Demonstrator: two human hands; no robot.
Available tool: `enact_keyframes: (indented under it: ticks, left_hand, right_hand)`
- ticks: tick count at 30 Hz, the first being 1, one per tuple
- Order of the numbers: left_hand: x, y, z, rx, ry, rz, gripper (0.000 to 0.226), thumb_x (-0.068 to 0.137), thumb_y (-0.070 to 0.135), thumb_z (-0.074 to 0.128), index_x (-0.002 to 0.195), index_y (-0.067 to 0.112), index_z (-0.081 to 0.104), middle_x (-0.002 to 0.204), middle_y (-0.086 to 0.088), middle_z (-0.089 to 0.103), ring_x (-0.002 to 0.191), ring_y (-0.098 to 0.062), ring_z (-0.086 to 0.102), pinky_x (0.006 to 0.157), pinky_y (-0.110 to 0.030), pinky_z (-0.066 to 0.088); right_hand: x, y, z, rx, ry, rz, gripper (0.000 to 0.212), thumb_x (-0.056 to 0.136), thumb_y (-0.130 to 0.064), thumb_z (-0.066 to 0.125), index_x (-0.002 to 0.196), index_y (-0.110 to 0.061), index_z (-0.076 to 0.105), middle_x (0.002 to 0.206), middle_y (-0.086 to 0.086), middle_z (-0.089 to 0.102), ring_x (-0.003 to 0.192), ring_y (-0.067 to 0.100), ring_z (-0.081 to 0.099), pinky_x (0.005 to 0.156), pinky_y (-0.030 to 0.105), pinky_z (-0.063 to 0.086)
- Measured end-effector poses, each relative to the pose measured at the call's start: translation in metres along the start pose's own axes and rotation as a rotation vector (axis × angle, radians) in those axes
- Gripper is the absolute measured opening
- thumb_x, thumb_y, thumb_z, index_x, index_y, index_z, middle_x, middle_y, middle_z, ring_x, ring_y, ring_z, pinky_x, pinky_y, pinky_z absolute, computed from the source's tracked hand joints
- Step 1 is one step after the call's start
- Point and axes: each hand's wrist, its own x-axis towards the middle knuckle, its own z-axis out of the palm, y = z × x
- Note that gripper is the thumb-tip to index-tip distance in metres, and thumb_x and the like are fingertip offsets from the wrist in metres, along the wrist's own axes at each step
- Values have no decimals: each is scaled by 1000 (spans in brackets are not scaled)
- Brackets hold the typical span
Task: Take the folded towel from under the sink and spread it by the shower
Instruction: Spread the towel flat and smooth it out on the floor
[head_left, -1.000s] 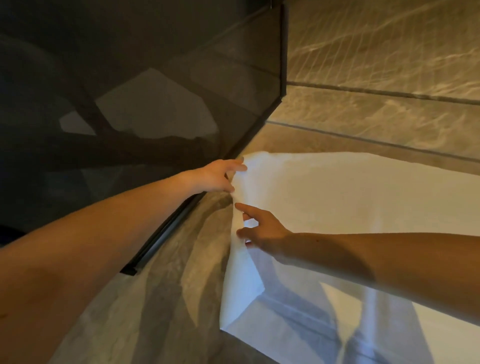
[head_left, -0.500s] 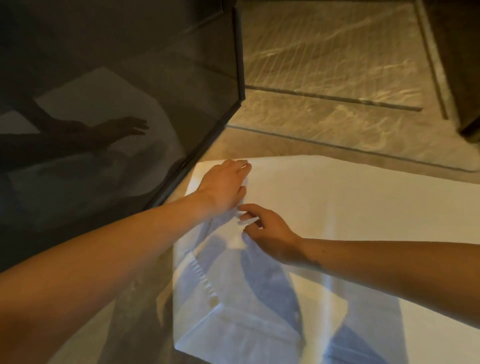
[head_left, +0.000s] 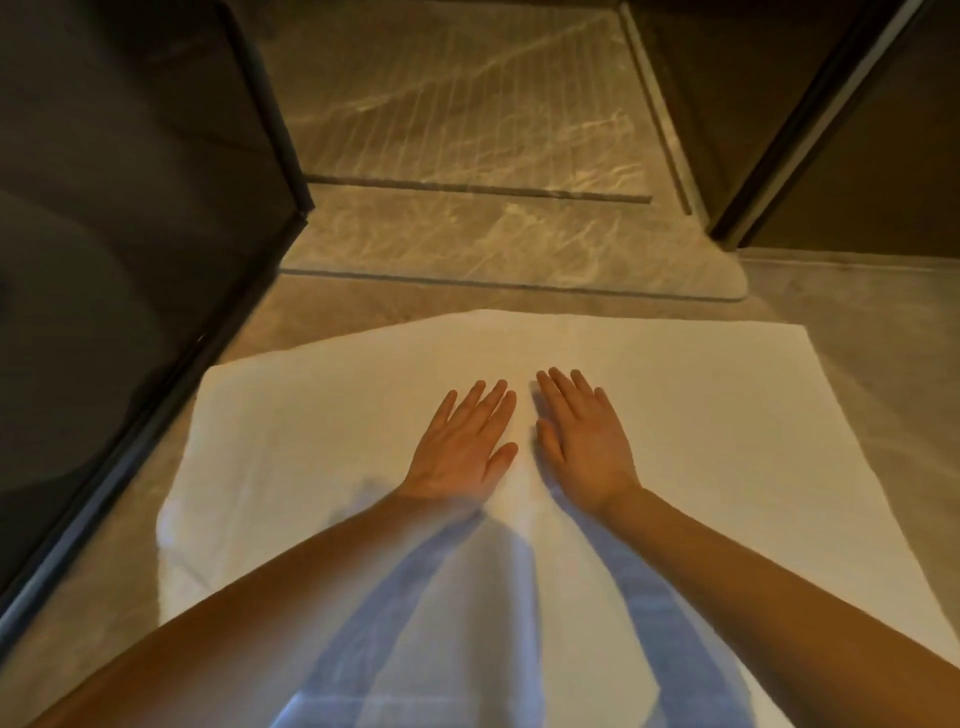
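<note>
Glass panel (head_left: 130, 260), 9 o'clock: standing just beside the towel's left edge.
Towel (head_left: 701, 441), centre: lying unfolded on the floor (head_left: 857, 301), shower tray (head_left: 467, 156) at 12 o'clock.
Left hand (head_left: 462, 447), right hand (head_left: 587, 436): pressing flat, fingers extended, gripping nothing.
Status: spreading looking nearly done; only smoothing remaining, near-left corner appearing rumpled.

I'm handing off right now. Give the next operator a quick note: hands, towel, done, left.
Left hand: open, palm flat on the towel, holding nothing.
Right hand: open, flat beside the left, near the towel's middle.
Towel: unfolded, spread on the floor in front of the shower threshold, its left edge close to the dark glass panel.
Done: towel fetched and laid out.
Left: smooth the rumpled near-left edge, then lift both hands away.
</note>
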Motion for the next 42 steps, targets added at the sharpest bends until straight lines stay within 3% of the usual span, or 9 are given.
enact_keyframes:
  ticks: [2,7,11,19,26,31,35,38,42]
  left_hand:
    - [8,5,7,12,6,37,61,101,46,20,155,21,7,163,3,4,150,-15,-2,117,-32,-13]
    - [18,13,19,19,1,31,63,99,48,17,155,24,3,163,5,0,150,-15,-5,121,-37,-4]
    - [27,25,20,-10,13,40,63,99,48,16,155,23,3,163,5,-1,150,-15,-6,121,-38,-4]
    - [41,37,11,-42,-27,64,60,101,44,21,155,23,5,163,5,0,150,-16,-6,119,-37,-8]
    - [29,-62,-27,-126,122,-256,55,103,36,26,155,22,14,163,4,12,149,-15,5,121,-36,0]
    - [11,-125,-54,-151,286,-548,43,99,27,43,138,11,47,146,-10,42,134,-29,34,113,-38,25]
    - [-2,-162,-57,-144,190,-895,42,98,34,43,128,7,54,132,-17,49,125,-35,40,106,-41,31]
    - [-5,-189,-58,-145,59,-998,51,101,43,33,129,6,54,131,-21,53,123,-38,45,100,-42,36]
    - [6,-217,-68,-590,63,-1155,56,99,43,39,129,-3,54,135,-26,52,124,-39,50,96,-39,39]
  right_hand:
    - [-7,14,10,-15,-5,93,55,103,-37,23,156,-23,15,163,-1,15,150,21,5,121,38,3]
    - [-10,41,17,-66,-42,91,57,101,-44,15,156,-28,9,163,-6,10,150,17,0,119,34,-3]
    - [-14,61,10,-81,-34,75,62,97,-49,8,156,-29,12,162,-8,13,150,15,3,120,34,0]
    - [-21,83,-3,-70,7,105,64,96,-49,13,154,-25,23,160,-1,25,149,21,14,120,41,12]
    - [40,-18,4,97,92,-60,60,97,-41,26,153,-19,28,159,2,28,148,23,17,120,42,13]
    - [84,-84,33,29,4,-209,57,102,-36,30,156,-21,16,162,0,17,150,21,8,121,39,4]
    - [93,-92,52,-63,-85,-277,58,102,-39,23,156,-24,10,163,-3,13,150,20,3,121,40,0]
    - [95,-87,60,-65,-87,-270,57,102,-42,19,156,-27,10,163,-5,11,150,18,1,121,39,-2]
    - [94,-85,63,-60,-71,-279,58,101,-43,17,156,-27,9,163,-6,10,150,17,1,121,38,-2]
